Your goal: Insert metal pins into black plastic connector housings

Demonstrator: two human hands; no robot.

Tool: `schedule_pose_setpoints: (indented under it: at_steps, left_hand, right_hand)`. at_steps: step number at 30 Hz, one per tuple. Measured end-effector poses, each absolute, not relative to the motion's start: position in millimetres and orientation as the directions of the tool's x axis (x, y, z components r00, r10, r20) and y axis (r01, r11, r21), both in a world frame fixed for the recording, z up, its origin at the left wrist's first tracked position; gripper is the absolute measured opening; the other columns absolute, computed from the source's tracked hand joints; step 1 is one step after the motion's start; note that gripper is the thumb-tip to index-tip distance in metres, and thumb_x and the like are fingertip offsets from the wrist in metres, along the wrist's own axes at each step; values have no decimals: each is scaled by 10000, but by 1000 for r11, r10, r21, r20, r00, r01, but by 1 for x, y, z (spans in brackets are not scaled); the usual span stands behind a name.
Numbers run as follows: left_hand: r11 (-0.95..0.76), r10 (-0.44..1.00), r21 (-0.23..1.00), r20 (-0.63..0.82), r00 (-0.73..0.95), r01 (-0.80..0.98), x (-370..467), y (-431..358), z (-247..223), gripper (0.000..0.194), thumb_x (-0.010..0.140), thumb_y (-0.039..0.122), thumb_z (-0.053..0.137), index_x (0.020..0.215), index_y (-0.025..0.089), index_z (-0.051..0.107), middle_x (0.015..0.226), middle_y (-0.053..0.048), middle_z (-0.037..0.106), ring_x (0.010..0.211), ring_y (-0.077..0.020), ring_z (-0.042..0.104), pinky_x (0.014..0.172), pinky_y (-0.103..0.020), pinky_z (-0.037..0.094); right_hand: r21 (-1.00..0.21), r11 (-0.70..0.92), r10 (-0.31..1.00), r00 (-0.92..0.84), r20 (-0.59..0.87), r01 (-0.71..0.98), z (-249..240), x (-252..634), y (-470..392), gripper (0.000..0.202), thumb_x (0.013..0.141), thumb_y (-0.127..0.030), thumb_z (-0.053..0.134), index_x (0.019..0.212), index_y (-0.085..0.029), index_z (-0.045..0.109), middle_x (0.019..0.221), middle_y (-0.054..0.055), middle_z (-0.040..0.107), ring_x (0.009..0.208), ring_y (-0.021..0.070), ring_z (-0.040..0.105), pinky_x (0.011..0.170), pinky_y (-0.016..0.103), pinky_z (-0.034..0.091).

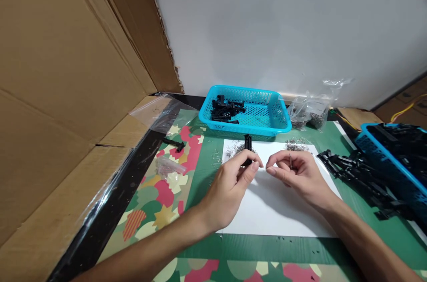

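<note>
My left hand [230,184] is closed around a long black plastic part [247,143], whose grooved end sticks up past the fingers. To its right, my right hand [300,175] has thumb and forefinger pinched together near the left fingertips; whatever is between them is too small to make out. A thin dark stick-like piece [290,160] shows against the curled fingers of that hand. Both hands are over a white sheet of paper [276,215]. Small metal pieces lie in a left pile [233,149] and a right pile [296,144] at its far edge.
A blue basket [247,128] with several black parts stands behind the paper. Plastic bags of small pieces [308,117] lean beside it. Loose black parts [363,179] and a fuller blue basket [363,133] are right. Cardboard [66,50] walls the left side.
</note>
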State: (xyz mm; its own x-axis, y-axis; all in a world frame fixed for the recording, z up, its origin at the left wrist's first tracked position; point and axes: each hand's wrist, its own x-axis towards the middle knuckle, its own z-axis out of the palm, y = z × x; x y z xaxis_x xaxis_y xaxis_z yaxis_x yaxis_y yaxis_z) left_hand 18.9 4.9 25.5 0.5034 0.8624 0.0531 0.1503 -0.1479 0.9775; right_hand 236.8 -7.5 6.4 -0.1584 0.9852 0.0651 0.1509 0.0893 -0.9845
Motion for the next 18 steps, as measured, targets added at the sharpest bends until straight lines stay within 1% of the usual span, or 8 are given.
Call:
schedule_pose_setpoints:
  at_steps: [2,3,5,8,12,14,16,18]
  left_hand:
    - [-74,853,990,1,523,119,19,4,24,281,1100,484,495,1058,236,620,762,47,516,689,-135,472,659,-271,346]
    - [-52,845,993,-12,535,106,19,4,24,278,1097,487,502,1065,236,617,751,50,501,681,-134,458,650,-270,337]
    - [-38,832,996,-15,554,84,20,5,23,282,1093,483,513,1069,228,631,788,43,522,710,-133,457,662,-266,337]
    - [-29,811,999,-4,585,46,21,6,22,314,1091,481,521,1025,206,658,847,27,554,744,-130,448,688,-259,344]
    - [-15,805,999,-7,594,32,23,6,20,327,1080,485,543,984,193,655,776,39,496,676,-123,383,657,-259,321]
    - [-1,816,1000,-16,578,29,23,6,18,337,1070,501,557,978,191,652,736,47,455,649,-122,360,630,-261,303]
    - [25,819,1000,-27,573,11,23,7,15,355,1055,527,574,980,189,653,707,53,421,630,-121,347,596,-260,278]
    - [60,811,998,-39,584,-18,24,8,13,374,1040,549,595,988,184,655,691,57,402,614,-116,339,563,-257,249]
  right_hand:
    - [-986,86,986,-157,64,140,7,235,-9,271,924,-442,781,875,-176,783,586,-91,241,518,85,270,509,276,193]
    - [-989,81,986,-153,61,127,7,234,-9,269,927,-440,779,877,-175,780,586,-91,245,519,84,270,506,273,195]
    - [-995,63,988,-148,51,79,5,233,-9,263,924,-436,785,884,-176,772,582,-94,247,515,81,261,497,265,200]
    - [-999,48,988,-151,44,24,3,233,-9,253,908,-426,804,878,-177,770,576,-99,236,509,79,240,482,254,211]
    - [-993,94,989,-118,85,76,2,230,-11,241,905,-418,800,859,-182,791,560,-92,259,505,85,258,478,253,225]
    - [-979,150,988,-68,142,137,4,227,-13,203,896,-389,804,857,-190,811,535,-77,344,504,91,298,483,256,247]
    - [-961,208,978,-5,211,184,5,223,-15,145,874,-342,813,849,-201,833,559,-33,530,509,99,361,489,260,290]
    - [-952,240,968,30,250,188,7,219,-17,93,851,-301,819,841,-215,854,655,19,692,517,109,426,493,265,339]
